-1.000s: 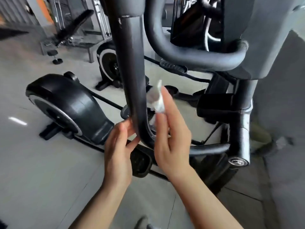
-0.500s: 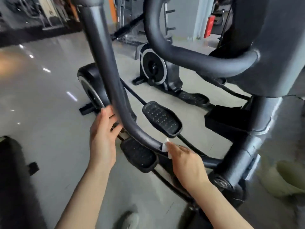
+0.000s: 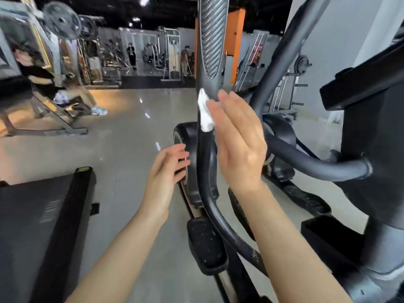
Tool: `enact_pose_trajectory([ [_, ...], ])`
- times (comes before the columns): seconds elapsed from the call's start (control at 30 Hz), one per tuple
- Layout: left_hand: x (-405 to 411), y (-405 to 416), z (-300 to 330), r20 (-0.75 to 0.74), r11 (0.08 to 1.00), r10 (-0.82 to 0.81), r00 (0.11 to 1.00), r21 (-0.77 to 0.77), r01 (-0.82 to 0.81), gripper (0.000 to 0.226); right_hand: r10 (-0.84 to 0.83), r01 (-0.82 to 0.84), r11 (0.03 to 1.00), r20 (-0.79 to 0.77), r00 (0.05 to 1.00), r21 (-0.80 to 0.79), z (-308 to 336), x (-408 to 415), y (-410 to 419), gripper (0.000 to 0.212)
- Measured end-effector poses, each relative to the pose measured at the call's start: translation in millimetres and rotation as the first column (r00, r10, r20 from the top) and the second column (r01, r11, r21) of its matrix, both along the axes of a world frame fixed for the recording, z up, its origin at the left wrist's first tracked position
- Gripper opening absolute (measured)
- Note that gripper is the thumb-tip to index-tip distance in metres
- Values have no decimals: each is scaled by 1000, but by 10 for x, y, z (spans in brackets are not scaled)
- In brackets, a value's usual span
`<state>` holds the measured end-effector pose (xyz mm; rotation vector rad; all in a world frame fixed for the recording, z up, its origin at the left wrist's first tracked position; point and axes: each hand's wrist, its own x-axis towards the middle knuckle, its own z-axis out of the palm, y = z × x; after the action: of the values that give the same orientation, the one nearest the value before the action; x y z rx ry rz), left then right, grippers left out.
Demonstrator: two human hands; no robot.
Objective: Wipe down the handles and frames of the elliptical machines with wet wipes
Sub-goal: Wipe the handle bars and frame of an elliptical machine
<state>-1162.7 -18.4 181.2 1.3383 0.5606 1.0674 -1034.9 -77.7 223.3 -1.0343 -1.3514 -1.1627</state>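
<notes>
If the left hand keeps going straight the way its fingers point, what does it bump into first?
Probably the black upright bar of the elliptical: the left hand is open, with its fingers aimed up and right at the bar, just short of it. Depth is hard to judge, so it might slip past.

A glossy grey polished floor [image 3: 122, 136] reflects ceiling lights. An orange square pillar [image 3: 237, 40] rises behind, with metal weight racks [image 3: 284, 88] along the pale grey wall [image 3: 310, 51] on the right.

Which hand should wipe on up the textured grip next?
Right. The right hand already presses the wet wipe against the handle bar, just below the textured grip. The left hand is lower, beside the bar, open and holding nothing.
</notes>
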Motion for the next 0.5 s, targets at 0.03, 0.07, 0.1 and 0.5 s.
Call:
enact_pose_trajectory([
  [0.03,-14,2,9,2,1000,-5,1000,-10,5,25,-36,39,999,62,997,-37,3,78,81,28],
  [0.07,-32,6,7,0,1000,-5,1000,-24,5,25,-45,58,992,117,992,-109,-49,154,166,28],
  [0.1,-54,12,4,-1,999,-1,1000,-33,1,25,-41,76,979,179,983,-190,-138,223,237,28],
  [0.5,-98,106,-356,-91,983,-31,995,-184,14,25,99,36,682,141,985,-731,-1798,298,-80,20],
])
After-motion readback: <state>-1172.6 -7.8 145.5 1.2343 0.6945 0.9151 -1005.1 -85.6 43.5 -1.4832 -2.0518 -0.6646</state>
